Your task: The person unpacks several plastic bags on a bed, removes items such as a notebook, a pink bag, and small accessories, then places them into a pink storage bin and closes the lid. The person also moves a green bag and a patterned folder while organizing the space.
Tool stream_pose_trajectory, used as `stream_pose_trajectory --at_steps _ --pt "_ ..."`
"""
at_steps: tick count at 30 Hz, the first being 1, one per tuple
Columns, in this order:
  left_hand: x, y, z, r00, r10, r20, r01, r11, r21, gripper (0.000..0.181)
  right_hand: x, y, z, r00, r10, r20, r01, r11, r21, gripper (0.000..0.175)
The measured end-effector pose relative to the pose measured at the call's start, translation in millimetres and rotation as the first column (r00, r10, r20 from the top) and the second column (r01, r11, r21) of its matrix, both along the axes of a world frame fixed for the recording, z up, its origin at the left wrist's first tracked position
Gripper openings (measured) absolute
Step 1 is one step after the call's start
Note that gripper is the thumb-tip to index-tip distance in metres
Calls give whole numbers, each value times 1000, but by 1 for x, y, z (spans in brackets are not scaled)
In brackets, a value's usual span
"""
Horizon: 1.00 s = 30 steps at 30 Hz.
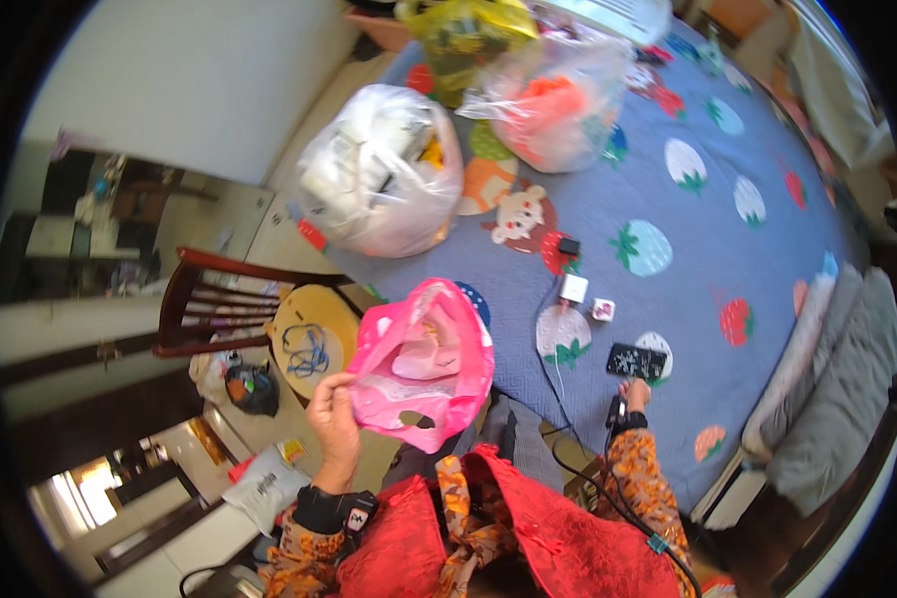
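My left hand (334, 420) grips the rim of a pink plastic bag (466, 374), whose mouth gapes upward. Inside the bag lies something light pink. Out to the right, my right hand (635, 394) is at the lower edge of a black smartphone (632, 361) lying on the patterned bedspread (688, 306); whether the fingers grip the phone is not clear. Just beyond the phone are a small white cube (603, 309) with a printed face, a white charger (573, 288) with a cable, and a small black block (569, 246).
A filled white plastic bag (381, 179), a translucent bag with orange contents (560, 105) and a yellow bag (467, 37) stand on the far part of the bed. At left is a wooden chair (224, 299) with a blue cord (308, 351) on its cushion. Folded grey bedding (837, 389) lies right.
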<state>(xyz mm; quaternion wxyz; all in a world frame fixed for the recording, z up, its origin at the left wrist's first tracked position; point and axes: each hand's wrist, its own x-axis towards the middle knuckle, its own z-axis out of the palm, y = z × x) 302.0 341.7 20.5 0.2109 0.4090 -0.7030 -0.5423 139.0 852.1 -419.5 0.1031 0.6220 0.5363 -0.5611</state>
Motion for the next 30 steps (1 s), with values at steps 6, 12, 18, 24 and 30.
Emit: stream_pose_trajectory --at_steps 6,12,18,24,30 --pt "-21 19 9 992 -119 -31 120 991 59 15 -22 -110 102 798 554 -237 -602 746 -283 27" --pt "-47 27 21 958 -274 -85 278 960 39 16 -51 -212 242 436 597 -673 -896 217 -388 54" --pt "-66 31 30 866 -481 -139 496 863 102 14 -63 -246 299 -93 736 -671 -994 -32 103 69" --pt "-96 22 9 727 -644 -240 636 762 -119 28 -85 -222 292 117 831 -543 -979 188 78 50" --pt "-108 -30 -36 692 -718 -74 712 696 -95 57 -110 -214 308 386 834 -395 -872 469 138 48"
